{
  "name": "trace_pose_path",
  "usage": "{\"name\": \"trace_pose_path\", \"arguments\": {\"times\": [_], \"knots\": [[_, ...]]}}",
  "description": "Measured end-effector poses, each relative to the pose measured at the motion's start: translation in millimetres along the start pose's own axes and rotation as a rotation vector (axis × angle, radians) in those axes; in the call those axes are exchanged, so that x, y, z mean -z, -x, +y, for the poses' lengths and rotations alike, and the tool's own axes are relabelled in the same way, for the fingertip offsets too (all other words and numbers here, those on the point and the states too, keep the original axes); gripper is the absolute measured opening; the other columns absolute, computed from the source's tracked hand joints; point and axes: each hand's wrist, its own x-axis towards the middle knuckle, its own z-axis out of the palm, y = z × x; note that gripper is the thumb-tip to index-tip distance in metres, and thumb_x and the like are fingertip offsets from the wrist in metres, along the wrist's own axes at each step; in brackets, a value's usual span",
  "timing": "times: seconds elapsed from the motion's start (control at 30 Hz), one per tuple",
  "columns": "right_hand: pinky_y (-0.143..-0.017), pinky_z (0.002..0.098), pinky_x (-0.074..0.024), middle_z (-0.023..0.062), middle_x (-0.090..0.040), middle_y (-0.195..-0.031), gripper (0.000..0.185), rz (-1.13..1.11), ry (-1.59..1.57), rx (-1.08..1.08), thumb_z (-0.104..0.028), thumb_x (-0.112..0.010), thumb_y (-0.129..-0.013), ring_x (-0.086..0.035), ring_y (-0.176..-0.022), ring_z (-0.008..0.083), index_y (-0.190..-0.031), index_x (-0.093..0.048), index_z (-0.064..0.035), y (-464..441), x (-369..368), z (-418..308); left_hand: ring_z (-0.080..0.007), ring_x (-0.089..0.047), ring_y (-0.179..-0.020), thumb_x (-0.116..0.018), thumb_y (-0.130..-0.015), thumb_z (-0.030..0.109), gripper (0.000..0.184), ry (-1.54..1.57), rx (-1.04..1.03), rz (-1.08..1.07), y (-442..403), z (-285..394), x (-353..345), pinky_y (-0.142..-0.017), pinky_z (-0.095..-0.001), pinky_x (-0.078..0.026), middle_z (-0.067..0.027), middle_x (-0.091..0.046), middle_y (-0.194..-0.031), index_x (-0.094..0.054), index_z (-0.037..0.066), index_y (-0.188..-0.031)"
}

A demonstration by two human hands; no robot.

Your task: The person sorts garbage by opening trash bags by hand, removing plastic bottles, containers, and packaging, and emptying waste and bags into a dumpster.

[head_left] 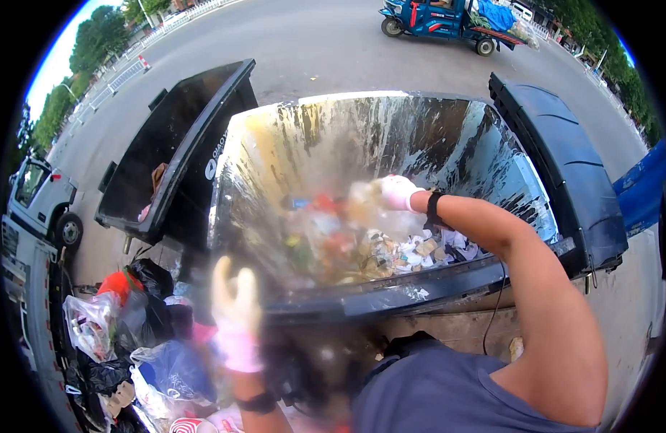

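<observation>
The white-gloved right hand (399, 193) seems to grip a cloudy plastic bag (367, 206) inside the rectangular black bin (362, 299); the pink-cuffed left hand (237, 314) (blurred) spreads empty. Snagging could tear the bag.

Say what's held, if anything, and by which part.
The right hand seems to hold a blurred plastic bag; which part cannot be told. Left hand: empty.
</observation>
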Motion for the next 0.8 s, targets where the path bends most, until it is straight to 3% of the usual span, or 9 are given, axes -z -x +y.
{"name": "trace_pose_path", "arguments": {"times": [0.07, 0.13, 0.2, 0.23, 0.3, 0.5, 0.6, 0.7, 0.8], "knots": [[-0.092, 0.0457, -0.0579, 0.0197, -0.077, -0.113, 0.038, -0.375, 0.331, 0.091, -0.021, -0.067, -0.09, -0.073, -0.107, 0.0377, -0.126, -0.073, -0.0111, -3.7, -15.2, 9.0, -0.022, -0.07, -0.111, -0.067, -0.102, 0.02, 0.049, -0.003, -0.085, -0.022, 10.4, -14.7, -7.6, -0.1, -0.0343, -0.053, -0.0185, -0.07, -0.132, -0.058, -0.006, -0.143], [-0.09, 0.0465, -0.0579, 0.0196, -0.078, -0.109, 0.034, 0.181, -0.048, -0.046, -0.019, -0.066, -0.089, -0.074, -0.104, 0.0384, -0.121, -0.074, -0.0116, 10.5, -22.8, 4.0, -0.0256, -0.072, -0.107, -0.067, -0.101, 0.018, 0.047, -0.048, -0.209, -0.04, 26.3, -24.6, -12.8, -0.096, -0.0364, -0.055, -0.0198, -0.07, -0.132, -0.06, -0.005, -0.141], [-0.093, 0.0451, -0.0571, 0.0218, -0.076, -0.116, 0.033, 0.112, -0.041, -0.033, -0.024, -0.068, -0.09, -0.073, -0.107, 0.039, -0.118, -0.076, -0.0093, 15.0, -29.8, -4.6, -0.0283, -0.072, -0.107, -0.068, -0.1, 0.019, 0.047, -0.066, -0.188, -0.054, 43.3, -31.0, -19.1, -0.096, -0.0377, -0.056, -0.0206, -0.071, -0.13, -0.06, -0.004, -0.141], [-0.093, 0.0456, -0.0567, 0.0222, -0.075, -0.116, 0.032, 0.01, -0.021, -0.039, -0.025, -0.068, -0.092, -0.073, -0.107, 0.0394, -0.119, -0.075, -0.0093, 24.6, -28.1, -14.9, -0.0305, -0.071, -0.107, -0.069, -0.1, 0.02, 0.048, -0.186, -0.332, -0.072, 51.9, -32.0, -19.5, -0.097, -0.0392, -0.056, -0.0211, -0.071, -0.129, -0.06, -0.004, -0.14], [-0.094, 0.0466, -0.0558, 0.023, -0.074, -0.118, 0.032, -0.194, 0.037, -0.028, -0.026, -0.067, -0.094, -0.072, -0.108, 0.0402, -0.12, -0.074, -0.0094, 36.7, -11.5, -46.0, -0.0335, -0.07, -0.109, -0.069, -0.099, 0.021, 0.048, -0.122, -0.218, -0.082, 62.0, -36.8, -25.6, -0.098, -0.041, -0.055, -0.0226, -0.069, -0.131, -0.06, -0.003, -0.141], [-0.092, 0.0486, -0.0559, 0.0229, -0.075, -0.114, 0.036, -0.04, -0.247, 0.281, -0.029, -0.062, -0.101, -0.072, -0.106, 0.0411, -0.129, -0.07, -0.0079, 34.4, -52.4, -112.4, -0.0449, -0.063, -0.126, -0.073, -0.095, 0.022, 0.056, -0.137, -0.352, -0.069, 80.0, -32.1, -28.4, -0.11, -0.0455, -0.051, -0.0295, -0.064, -0.137, -0.058, -0.007, -0.14], [-0.096, 0.0386, -0.0558, 0.0238, -0.075, -0.119, 0.04, -0.178, -0.543, 0.43, -0.019, -0.063, -0.101, -0.073, -0.115, 0.0344, -0.136, -0.066, -0.0002, 41.1, -45.1, -173.6, -0.0455, -0.056, -0.137, -0.071, -0.096, 0.031, 0.065, -0.085, -0.183, 0.008, 93.2, -45.3, -33.2, -0.115, -0.0458, -0.046, -0.0325, -0.056, -0.147, -0.053, -0.005, -0.146], [-0.1, 0.0301, -0.0523, 0.0149, -0.074, -0.129, 0.043, -0.065, -0.432, 0.658, 0.002, -0.063, -0.094, -0.067, -0.118, 0.0168, -0.137, -0.065, 0.0056, 28.6, -55.0, -194.3, -0.045, -0.058, -0.133, -0.07, -0.096, 0.037, 0.076, -0.118, -0.019, -0.023, 102.5, -62.4, -33.5, -0.114, -0.0482, -0.047, -0.0306, -0.043, -0.16, -0.042, 0.0, -0.156], [-0.105, 0.0281, -0.0482, 0.01, -0.07, -0.134, 0.034, -0.211, -0.821, 0.563, -0.003, -0.055, -0.106, -0.063, -0.121, 0.0165, -0.138, -0.065, 0.004, 58.3, -20.6, -262.8, -0.0472, -0.056, -0.134, -0.07, -0.094, 0.038, 0.085, -0.09, -0.021, 0.106, 113.2, -71.4, -14.9, -0.116, -0.0479, -0.044, -0.0307, -0.039, -0.162, -0.033, -0.001, -0.16]]}}
